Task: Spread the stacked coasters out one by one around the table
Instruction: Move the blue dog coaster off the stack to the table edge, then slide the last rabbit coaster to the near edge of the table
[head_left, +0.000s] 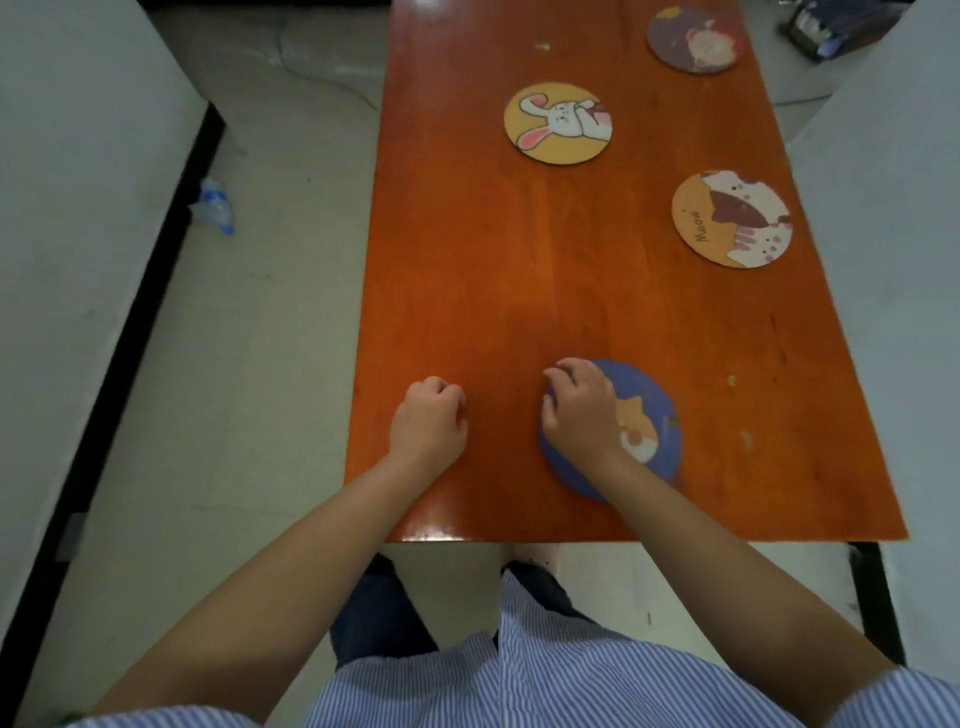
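On the orange tabletop (467, 260), the right hand (579, 410) presses its curled grip on the blue coaster (654, 415) near the front edge, while the left hand (428, 423), just beside that coaster, rests fisted and empty.

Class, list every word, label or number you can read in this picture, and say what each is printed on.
"Meow": on the orange cat coaster, along its left edge.
No other readable text: the rabbit coaster, purple coaster and blue coaster show only pictures.
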